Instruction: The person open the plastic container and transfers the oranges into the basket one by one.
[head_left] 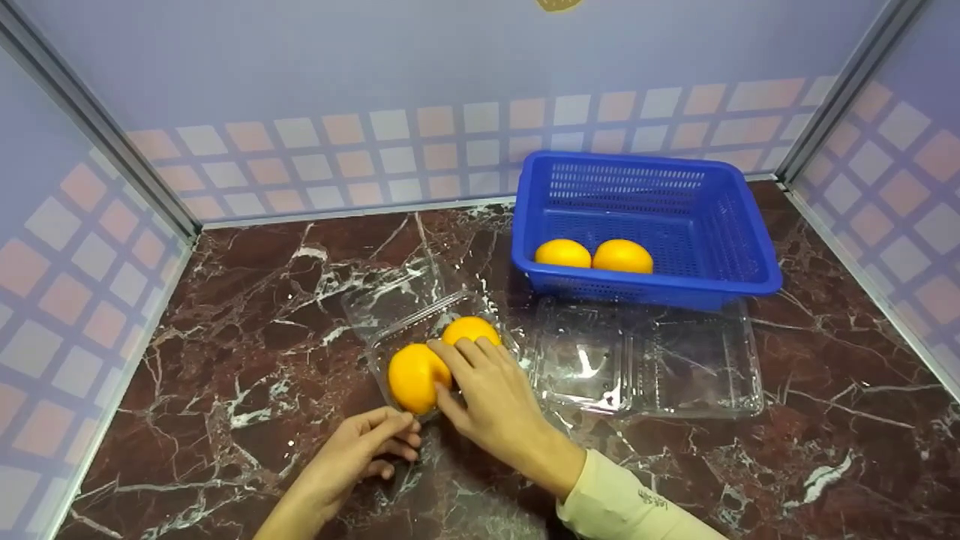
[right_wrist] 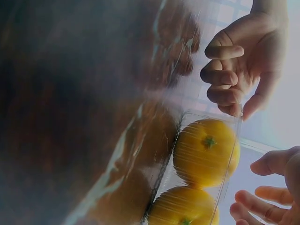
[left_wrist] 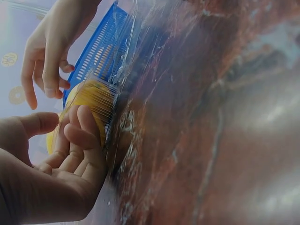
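A clear plastic clamshell box (head_left: pixel 409 319) lies on the table with its lid folded back. Inside are a nearer orange (head_left: pixel 411 379) and a farther orange (head_left: pixel 469 328), the latter partly hidden by fingers. At the box's near corner, my left hand (head_left: pixel 352 457) pinches the rim between thumb and fingers, as the right wrist view also shows around the plastic corner (right_wrist: pixel 240 117). My right hand (head_left: pixel 495 397) hovers over the box, its fingers loosely bent. In the left wrist view, the right hand (left_wrist: pixel 51 51) holds nothing and stands apart from the fruit.
Behind and to the right stands a blue plastic basket (head_left: pixel 645 285) with two oranges (head_left: pixel 622 256) in it. A second open clear box (head_left: pixel 697 367) lies in front of the basket. Patterned panels (head_left: pixel 390 142) wall the marbled table at the back and sides.
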{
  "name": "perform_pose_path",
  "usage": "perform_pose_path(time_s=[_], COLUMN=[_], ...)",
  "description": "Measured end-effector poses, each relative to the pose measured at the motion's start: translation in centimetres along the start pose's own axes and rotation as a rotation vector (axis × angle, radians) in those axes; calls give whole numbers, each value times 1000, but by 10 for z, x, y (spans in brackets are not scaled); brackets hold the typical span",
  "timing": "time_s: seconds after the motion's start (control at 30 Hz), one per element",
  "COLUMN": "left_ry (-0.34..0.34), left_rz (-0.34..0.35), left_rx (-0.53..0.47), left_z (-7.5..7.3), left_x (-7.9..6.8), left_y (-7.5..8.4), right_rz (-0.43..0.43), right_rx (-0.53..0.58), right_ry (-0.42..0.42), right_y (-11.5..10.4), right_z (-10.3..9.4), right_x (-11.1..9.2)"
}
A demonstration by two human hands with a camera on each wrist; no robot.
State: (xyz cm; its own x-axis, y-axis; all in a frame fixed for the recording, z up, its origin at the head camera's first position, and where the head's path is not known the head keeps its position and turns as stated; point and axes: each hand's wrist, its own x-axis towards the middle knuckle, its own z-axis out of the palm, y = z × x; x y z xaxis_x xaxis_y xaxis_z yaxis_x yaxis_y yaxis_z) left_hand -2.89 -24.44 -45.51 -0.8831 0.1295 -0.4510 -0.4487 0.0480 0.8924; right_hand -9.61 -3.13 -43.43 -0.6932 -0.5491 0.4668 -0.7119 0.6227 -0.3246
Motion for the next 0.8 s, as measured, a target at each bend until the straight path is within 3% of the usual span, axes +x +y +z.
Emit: perform_pose_path(time_s=[0.3, 0.57, 0.8], left_ry=[-108, -193, -221], left_rz=[27, 61, 52], left_rx=[45, 45, 51], left_z=[9, 21, 28], left_x=[-3, -8, -9], left_y=[-3, -8, -9], right_rz=[22, -17, -31], right_rx=[29, 23, 34], right_ry=[-61, -140, -196], right_y=[3, 5, 4], right_z=[-2, -1, -1], right_x=[1, 0, 0])
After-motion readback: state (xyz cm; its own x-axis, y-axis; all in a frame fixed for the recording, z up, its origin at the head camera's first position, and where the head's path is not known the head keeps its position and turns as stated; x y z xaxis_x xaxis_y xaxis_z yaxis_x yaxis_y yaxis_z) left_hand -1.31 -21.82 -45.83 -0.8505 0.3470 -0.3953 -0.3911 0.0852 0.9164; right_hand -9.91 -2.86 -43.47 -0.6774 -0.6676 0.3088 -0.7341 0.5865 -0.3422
